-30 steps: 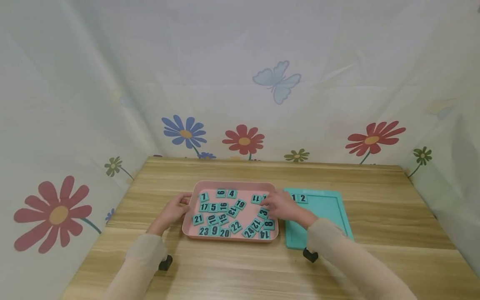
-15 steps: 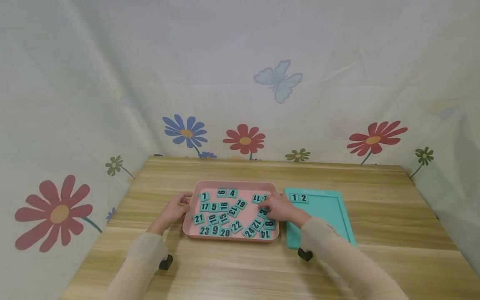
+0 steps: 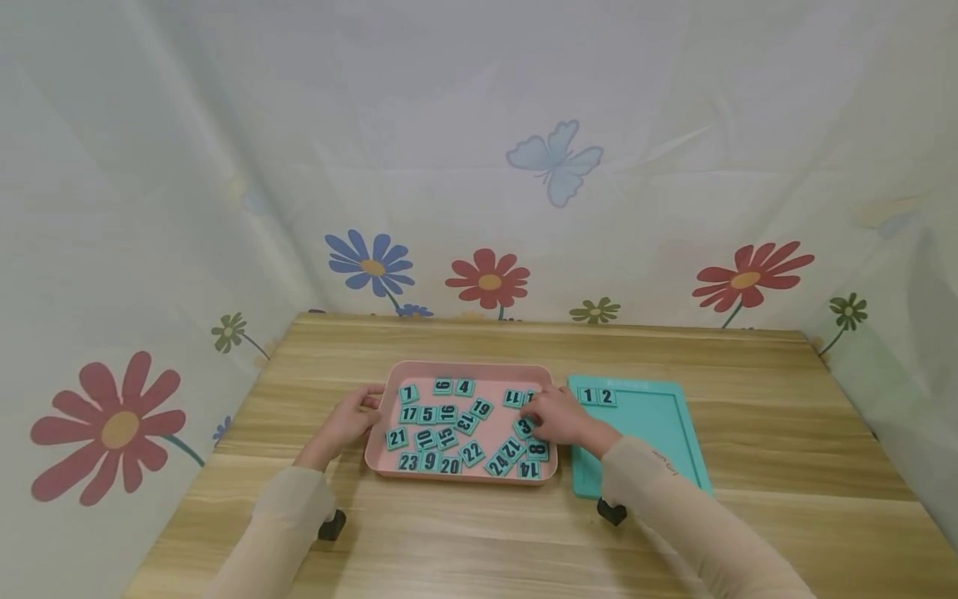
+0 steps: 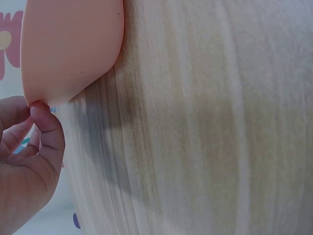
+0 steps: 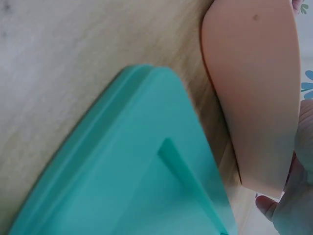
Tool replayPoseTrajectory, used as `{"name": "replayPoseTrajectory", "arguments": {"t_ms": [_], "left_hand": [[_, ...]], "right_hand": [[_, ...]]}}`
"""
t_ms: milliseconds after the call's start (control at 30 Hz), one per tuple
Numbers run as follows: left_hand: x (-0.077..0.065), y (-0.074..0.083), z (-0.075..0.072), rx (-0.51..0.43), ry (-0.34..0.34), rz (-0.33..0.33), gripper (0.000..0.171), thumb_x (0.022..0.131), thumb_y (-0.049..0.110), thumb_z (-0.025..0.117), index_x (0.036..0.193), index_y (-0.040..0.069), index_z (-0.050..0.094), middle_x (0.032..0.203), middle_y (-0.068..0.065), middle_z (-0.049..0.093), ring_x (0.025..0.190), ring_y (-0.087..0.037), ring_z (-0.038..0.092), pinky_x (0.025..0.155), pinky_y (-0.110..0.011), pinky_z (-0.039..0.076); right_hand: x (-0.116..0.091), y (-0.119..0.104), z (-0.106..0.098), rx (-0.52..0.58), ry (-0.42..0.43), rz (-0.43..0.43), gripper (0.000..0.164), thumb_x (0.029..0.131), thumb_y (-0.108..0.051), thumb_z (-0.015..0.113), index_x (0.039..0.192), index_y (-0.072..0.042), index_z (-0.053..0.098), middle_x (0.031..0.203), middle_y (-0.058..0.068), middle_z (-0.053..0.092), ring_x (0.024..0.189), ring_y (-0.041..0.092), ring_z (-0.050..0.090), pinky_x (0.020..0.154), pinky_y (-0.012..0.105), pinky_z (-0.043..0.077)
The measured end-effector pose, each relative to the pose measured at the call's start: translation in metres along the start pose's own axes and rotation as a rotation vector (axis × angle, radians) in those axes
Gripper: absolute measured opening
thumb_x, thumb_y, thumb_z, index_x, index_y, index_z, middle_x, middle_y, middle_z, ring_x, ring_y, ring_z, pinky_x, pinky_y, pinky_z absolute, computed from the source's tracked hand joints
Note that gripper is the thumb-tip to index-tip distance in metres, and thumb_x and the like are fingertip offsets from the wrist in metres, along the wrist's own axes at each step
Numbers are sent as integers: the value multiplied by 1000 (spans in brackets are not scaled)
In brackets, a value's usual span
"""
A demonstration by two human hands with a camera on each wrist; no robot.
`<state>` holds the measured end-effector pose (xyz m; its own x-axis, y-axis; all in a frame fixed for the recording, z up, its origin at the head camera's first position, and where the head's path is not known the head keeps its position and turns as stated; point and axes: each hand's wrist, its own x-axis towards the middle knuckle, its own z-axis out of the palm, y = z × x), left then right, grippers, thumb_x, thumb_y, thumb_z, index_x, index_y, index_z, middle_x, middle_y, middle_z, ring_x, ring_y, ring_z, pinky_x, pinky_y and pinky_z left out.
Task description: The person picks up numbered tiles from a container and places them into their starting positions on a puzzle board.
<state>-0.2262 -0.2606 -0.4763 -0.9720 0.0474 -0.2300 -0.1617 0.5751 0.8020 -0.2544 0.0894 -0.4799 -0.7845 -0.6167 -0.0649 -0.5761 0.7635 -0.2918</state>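
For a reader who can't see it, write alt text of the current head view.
A person's right hand reaches into a pink tray of number tiles, partly over the 3 tile, while the left hand holds the tray's left end. To the tray's right, on the wooden table, a teal board bears tiles 1 and 2.

One tile (image 3: 529, 396) is partly covered by the right hand (image 3: 560, 416), so its number can't be read for sure. The left hand (image 4: 30, 171) and pink tray (image 4: 73, 46) are cut off in the left wrist view.
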Motion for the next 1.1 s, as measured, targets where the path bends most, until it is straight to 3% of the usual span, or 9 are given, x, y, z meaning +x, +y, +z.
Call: {"name": "replayPoseTrajectory", "arguments": {"t_ms": [200,467,700,867,1100], "left_hand": [[1,0,1,-12,-1,3,45,86,1,43,131,5,37,109,-21,45,92,-26,53,68,-29,49],[1,-1,1,-22,-7,-4,45,86,1,43,131,5,36,110,-21,45,92,-26,53,67,-29,49],[3,-2,1,-15,-5,-2,46,86,1,43,131,5,36,109,-22,45,91,-26,53,68,-29,49],[4,-3,1,-15,3,-11,46,86,1,44,131,6,37,109,-21,46,91,-25,53,68,-29,49],[2,0,0,-25,-1,-6,46,86,0,43,131,4,36,108,-21,46,89,-24,53,67,-28,49]], "right_hand": [[-3,1,0,-6,64,-20,25,72,-22,67,95,-15,68,70,-8,47,73,11,38,76,39,30],[-5,8,-13,-2,255,-74,24,69,-25,67,89,-12,69,81,-1,62,67,10,49,66,30,42],[-16,18,-40,218,217,81,32,74,-19,66,103,-6,65,97,7,60,90,24,56,72,36,48],[-28,32,-50,231,242,113,33,76,-19,64,106,-5,62,105,10,59,97,27,56,76,40,48],[-48,59,-56,224,258,123,34,77,-16,62,108,-2,60,105,14,58,94,31,54,74,42,47]]}}
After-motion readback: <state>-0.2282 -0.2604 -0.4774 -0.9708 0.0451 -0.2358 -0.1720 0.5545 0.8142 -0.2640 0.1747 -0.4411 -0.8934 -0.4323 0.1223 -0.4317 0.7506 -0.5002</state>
